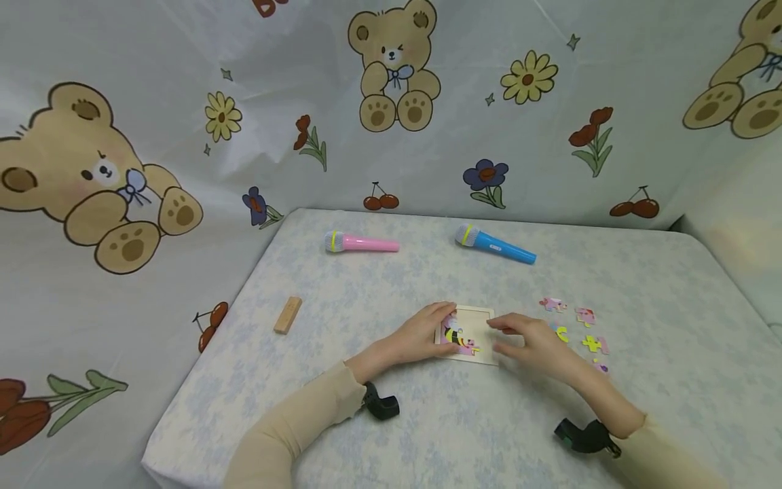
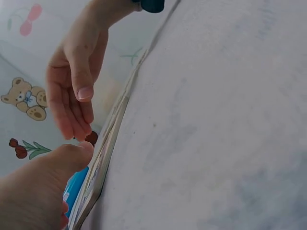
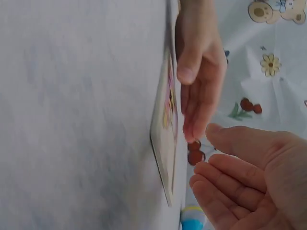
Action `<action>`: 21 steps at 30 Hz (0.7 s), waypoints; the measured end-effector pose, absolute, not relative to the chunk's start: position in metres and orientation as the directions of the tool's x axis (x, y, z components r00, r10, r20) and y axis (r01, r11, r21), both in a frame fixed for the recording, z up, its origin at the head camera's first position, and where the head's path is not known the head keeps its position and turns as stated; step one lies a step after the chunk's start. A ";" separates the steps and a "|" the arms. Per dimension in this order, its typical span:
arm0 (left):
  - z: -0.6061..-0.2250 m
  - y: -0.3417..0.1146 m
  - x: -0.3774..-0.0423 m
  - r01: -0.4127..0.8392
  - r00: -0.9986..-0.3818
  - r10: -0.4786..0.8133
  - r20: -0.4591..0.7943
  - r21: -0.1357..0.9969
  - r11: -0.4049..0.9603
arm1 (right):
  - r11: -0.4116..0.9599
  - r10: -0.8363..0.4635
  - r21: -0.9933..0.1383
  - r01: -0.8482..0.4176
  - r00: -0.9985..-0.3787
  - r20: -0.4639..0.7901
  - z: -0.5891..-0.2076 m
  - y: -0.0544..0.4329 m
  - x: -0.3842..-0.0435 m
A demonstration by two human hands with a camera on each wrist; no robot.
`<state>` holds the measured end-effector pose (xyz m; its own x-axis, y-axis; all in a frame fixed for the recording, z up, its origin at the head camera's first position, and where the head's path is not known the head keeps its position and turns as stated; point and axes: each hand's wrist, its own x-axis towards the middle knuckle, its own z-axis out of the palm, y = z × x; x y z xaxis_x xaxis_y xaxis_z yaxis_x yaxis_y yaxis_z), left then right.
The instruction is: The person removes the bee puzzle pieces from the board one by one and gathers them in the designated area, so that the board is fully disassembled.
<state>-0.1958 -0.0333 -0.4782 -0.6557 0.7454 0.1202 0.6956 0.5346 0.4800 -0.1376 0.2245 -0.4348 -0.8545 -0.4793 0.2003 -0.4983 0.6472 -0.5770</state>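
A shallow pale wooden puzzle tray (image 1: 480, 333) lies flat on the table, with joined pieces showing a yellow-and-black striped figure (image 1: 455, 335) along its left side. My left hand (image 1: 421, 334) lies over the tray's left edge, fingers near its far corner and thumb by the near pieces. Whether that thumb touches them is hard to tell. At the tray's right edge, my right hand (image 1: 540, 346) hovers with thumb and fingers apart and nothing between them. In the right wrist view, the fingers (image 3: 235, 187) look loosely bent above the tray (image 3: 165, 139).
Several loose puzzle pieces, among them a yellow and pink one (image 1: 592, 343) and a pink one (image 1: 553, 305), lie right of the tray. Farther back are a pink toy microphone (image 1: 366, 243) and a blue one (image 1: 497, 246). A wooden block (image 1: 288, 315) lies at left.
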 end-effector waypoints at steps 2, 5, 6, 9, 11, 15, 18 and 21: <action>-0.477 -0.034 -0.196 0.699 -0.646 0.755 0.112 0.485 0.525 | 0.631 -0.507 -0.587 -0.508 -0.842 0.183 -0.439 0.213 -0.138; -0.478 -0.035 -0.197 0.701 -0.634 0.767 0.103 0.496 0.512 | 0.640 -0.519 -0.575 -0.509 -0.839 0.164 -0.443 0.203 -0.138; -0.477 -0.035 -0.197 0.700 -0.631 0.770 0.099 0.502 0.509 | 0.648 -0.521 -0.568 -0.508 -0.839 0.157 -0.444 0.202 -0.138; -0.479 -0.036 -0.197 0.698 -0.625 0.776 0.092 0.512 0.501 | 0.662 -0.524 -0.556 -0.503 -0.841 0.137 -0.446 0.199 -0.137; -0.479 -0.036 -0.197 0.696 -0.623 0.777 0.090 0.517 0.498 | 0.665 -0.526 -0.553 -0.502 -0.840 0.131 -0.446 0.198 -0.135; -0.479 -0.035 -0.197 0.695 -0.624 0.777 0.090 0.518 0.498 | 0.645 -0.528 -0.563 -0.517 -0.834 0.160 -0.447 0.196 -0.133; -0.478 -0.035 -0.197 0.697 -0.625 0.775 0.093 0.514 0.501 | 0.627 -0.528 -0.571 -0.530 -0.828 0.190 -0.448 0.195 -0.132; -0.478 -0.035 -0.196 0.695 -0.628 0.773 0.092 0.513 0.504 | 0.614 -0.525 -0.574 -0.542 -0.824 0.216 -0.451 0.194 -0.132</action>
<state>-0.1964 -0.0347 -0.4779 -0.6280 0.7728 0.0919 0.6948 0.5036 0.5135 -0.1318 0.1935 -0.4511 -0.8236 -0.5245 0.2157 -0.5415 0.6143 -0.5739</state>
